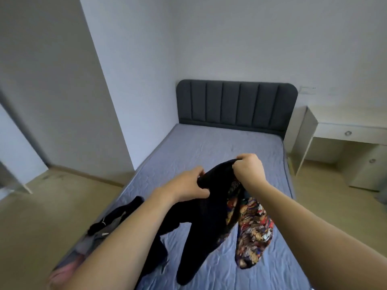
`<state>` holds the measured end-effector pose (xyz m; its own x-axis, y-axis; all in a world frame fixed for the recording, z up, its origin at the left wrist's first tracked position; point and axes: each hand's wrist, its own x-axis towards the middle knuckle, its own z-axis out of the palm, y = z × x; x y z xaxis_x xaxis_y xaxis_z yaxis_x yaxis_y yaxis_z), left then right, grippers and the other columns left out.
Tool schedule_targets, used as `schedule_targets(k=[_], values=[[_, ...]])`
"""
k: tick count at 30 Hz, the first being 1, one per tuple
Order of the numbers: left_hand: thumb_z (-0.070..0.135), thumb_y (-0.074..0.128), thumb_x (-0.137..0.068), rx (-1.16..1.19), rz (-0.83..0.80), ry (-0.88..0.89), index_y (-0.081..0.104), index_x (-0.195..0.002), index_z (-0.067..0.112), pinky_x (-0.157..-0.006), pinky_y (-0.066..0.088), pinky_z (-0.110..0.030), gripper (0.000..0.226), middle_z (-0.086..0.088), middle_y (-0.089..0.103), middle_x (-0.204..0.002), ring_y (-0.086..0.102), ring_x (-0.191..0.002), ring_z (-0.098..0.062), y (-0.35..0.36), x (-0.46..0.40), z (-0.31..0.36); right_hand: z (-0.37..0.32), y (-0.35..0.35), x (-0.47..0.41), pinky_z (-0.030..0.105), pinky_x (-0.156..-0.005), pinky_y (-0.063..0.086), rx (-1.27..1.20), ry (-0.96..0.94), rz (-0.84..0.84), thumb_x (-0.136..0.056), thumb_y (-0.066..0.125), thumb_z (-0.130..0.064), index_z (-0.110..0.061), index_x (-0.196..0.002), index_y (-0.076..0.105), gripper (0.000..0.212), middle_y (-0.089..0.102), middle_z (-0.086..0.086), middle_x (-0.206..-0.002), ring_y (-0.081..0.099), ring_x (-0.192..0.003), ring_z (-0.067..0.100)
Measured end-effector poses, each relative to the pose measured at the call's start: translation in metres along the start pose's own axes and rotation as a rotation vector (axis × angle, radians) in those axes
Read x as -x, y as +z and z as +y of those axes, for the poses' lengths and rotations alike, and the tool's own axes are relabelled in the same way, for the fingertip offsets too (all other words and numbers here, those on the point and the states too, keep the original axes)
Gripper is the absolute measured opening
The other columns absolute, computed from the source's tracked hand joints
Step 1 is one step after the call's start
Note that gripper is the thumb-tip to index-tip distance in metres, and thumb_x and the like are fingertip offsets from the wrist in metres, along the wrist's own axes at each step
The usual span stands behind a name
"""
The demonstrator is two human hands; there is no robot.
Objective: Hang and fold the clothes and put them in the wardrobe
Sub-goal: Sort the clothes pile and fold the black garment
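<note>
Over the foot of the bed [219, 143] you hold one black garment [211, 197] up in both hands, its lower part trailing down to the mattress. Your left hand [188, 185] has a clenched grip on a bunch of the black cloth at its upper left edge; your right hand [248, 166] pinches the top edge higher up, fingers curled round the fabric. Progress is judged early: nothing visible is folded, nothing is on a hanger, and no hanger appears in view. Whether the tall pale panel [62, 91] at the left belongs to the wardrobe cannot be told, and no clothing is seen stored anywhere. Count of clothing: one black garment in hand; one patterned, multicoloured piece [254, 231] lying just beside and partly under it on the right; one loose heap [109, 222] at the bed's left edge, dark cloth with grey and pink showing, the number of items within it not distinguishable. Count of furniture: one bed with one dark padded headboard [236, 103], one white table [343, 128] to the right, two round knobs visible on it. Remaining, as judged: straighten and fold or hang the held garment, then treat the patterned piece and the heap, then store all.
</note>
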<state>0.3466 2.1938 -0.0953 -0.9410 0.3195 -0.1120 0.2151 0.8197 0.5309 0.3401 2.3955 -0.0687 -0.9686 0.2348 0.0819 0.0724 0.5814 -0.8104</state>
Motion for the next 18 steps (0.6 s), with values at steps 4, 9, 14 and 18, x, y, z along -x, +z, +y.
schedule_targets(k=[4, 9, 14, 18], values=[[0.019, 0.049, -0.081, -0.112, 0.042, -0.072, 0.042, -0.067, 0.024, -0.057, 0.039, -0.031, 0.017, 0.004, 0.049, -0.066, 0.059, -0.071, -0.025, 0.038, 0.026, -0.024, -0.008, -0.010, 0.009, 0.030, -0.064, 0.042, 0.115, 0.046, -0.146, -0.081, 0.052, 0.001, -0.011, -0.077, 0.060, 0.015, 0.044, 0.000, -0.072, 0.055, -0.079, 0.026], [0.005, 0.046, -0.085, 0.114, 0.350, -0.320, 0.060, -0.078, 0.010, -0.072, 0.052, -0.046, 0.016, -0.015, 0.059, -0.094, 0.062, -0.080, -0.033, 0.067, 0.042, -0.046, -0.001, -0.038, 0.018, 0.030, -0.054, 0.026, 0.113, 0.036, -0.054, -0.074, 0.057, -0.029, -0.016, -0.060, 0.029, 0.034, 0.031, -0.002, -0.058, 0.035, -0.051, 0.019], [0.009, 0.050, -0.077, -0.002, 0.006, -0.377, 0.057, -0.088, 0.022, -0.069, 0.045, -0.031, 0.019, 0.000, 0.061, -0.087, 0.059, -0.083, -0.021, 0.064, 0.057, -0.039, 0.033, -0.069, 0.034, 0.028, -0.048, 0.029, 0.875, -0.359, -0.166, -0.079, 0.047, -0.052, -0.023, -0.074, 0.038, 0.031, 0.048, -0.005, -0.069, 0.047, -0.060, 0.013], [0.020, 0.060, -0.067, -0.300, -0.504, -0.410, 0.064, -0.107, 0.019, -0.072, 0.053, -0.032, 0.040, -0.005, 0.064, -0.104, 0.064, -0.090, -0.027, 0.027, 0.048, 0.000, 0.071, -0.085, 0.030, 0.030, -0.063, 0.041, 1.096, -0.124, -0.363, -0.090, 0.043, -0.038, -0.015, -0.087, 0.051, 0.024, 0.054, 0.000, -0.085, 0.053, -0.075, 0.021]])
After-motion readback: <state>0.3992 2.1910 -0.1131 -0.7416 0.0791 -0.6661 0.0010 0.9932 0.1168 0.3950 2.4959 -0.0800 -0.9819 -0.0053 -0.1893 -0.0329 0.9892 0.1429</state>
